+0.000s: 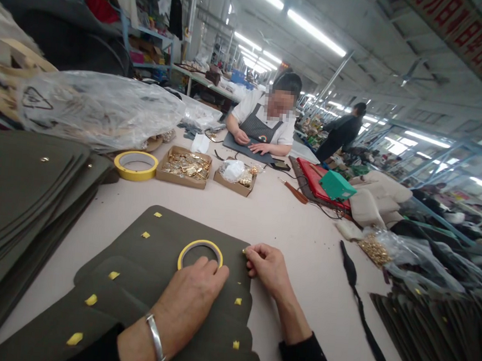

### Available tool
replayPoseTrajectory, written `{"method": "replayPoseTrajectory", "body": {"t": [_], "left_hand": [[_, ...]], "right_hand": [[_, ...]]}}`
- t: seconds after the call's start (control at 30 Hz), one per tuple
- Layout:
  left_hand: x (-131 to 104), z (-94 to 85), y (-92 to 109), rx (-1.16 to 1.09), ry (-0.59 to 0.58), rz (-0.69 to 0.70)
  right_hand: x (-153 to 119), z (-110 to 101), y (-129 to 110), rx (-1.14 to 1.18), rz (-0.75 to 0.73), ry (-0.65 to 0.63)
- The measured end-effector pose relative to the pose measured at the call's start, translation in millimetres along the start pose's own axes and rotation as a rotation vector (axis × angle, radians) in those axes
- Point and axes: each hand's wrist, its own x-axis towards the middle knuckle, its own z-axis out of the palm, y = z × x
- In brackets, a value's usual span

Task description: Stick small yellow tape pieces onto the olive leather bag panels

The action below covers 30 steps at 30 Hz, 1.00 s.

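Observation:
My left hand [196,291], a bracelet on its wrist, is closed on the near side of a roll of yellow tape [182,254]. The roll is over the top dark olive panel [119,249]. At that panel's right corner, my right hand [270,266] pinches a small gold-coloured metal piece [244,251]; its exact kind is too small to tell. Several such panels lie overlapped, with small yellow tape bits [113,275] stuck near their side edges. My left fingertips are partly hidden behind the hand.
A second tape roll [135,175] lies beside a cardboard box of gold metal parts [180,182] and a smaller box [244,190]. Stacked panels [19,185] stand left, more [442,330] right. A black strap [359,301] lies right. A co-worker [266,121] sits across the table.

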Motion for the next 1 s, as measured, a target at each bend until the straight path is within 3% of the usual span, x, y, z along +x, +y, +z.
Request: {"method": "replayPoseTrajectory", "body": {"t": [0.3,0.5,0.63,0.7,0.87,1.0], "left_hand": [[1,2.0,-1,-0.018,0.004,0.002],[0,0.9,-1,-0.007,0.011,0.004],[0,-0.9,0,-0.015,0.004,0.001],[0,-2.3,1,-0.019,-0.013,-0.004],[0,-2.5,1,-0.019,-0.02,-0.007],[0,1.6,0,-0.027,0.008,-0.007]], "right_hand": [[3,9,-12,-0.423,-0.166,0.102],[9,10,-14,-0.388,-0.061,0.065],[8,0,-11,-0.333,-0.011,0.05],[5,-7,-9,-0.322,-0.081,0.071],[-4,-10,-5,-0.522,-0.564,0.081],[-3,1,-9,-0.768,-0.546,0.006]]}}
